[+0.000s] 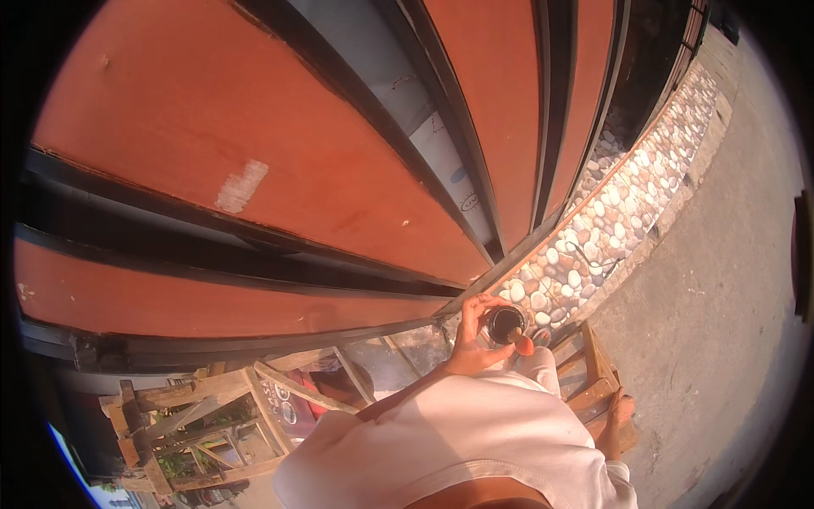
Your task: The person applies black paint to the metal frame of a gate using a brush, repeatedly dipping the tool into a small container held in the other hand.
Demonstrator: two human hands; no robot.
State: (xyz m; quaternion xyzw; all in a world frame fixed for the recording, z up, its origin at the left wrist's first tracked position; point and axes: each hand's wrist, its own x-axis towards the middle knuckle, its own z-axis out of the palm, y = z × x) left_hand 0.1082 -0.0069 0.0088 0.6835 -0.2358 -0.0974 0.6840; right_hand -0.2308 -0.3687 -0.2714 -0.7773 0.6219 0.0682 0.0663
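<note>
My left hand (473,338) is closed round a small open can (507,324) with a dark inside, which looks like a paint can. From its mouth a paintbrush (524,345) sticks out, its reddish-orange handle over the near rim; the bristles are hidden in the can. Lower right, my right hand (623,407) is closed at the edge of a wooden frame (599,388) that looks like a ladder or stand. Its fingers show only in part. In front of me rises a wall of red-orange panels (280,161) with dark strips between them.
A bed of rounded pebbles (610,225) runs along the foot of the wall, with a thin dark cable on it. Grey pavement (704,339) lies to the right. A wooden trestle-like frame (203,416) stands at lower left. A bare whitish patch (242,187) marks one panel.
</note>
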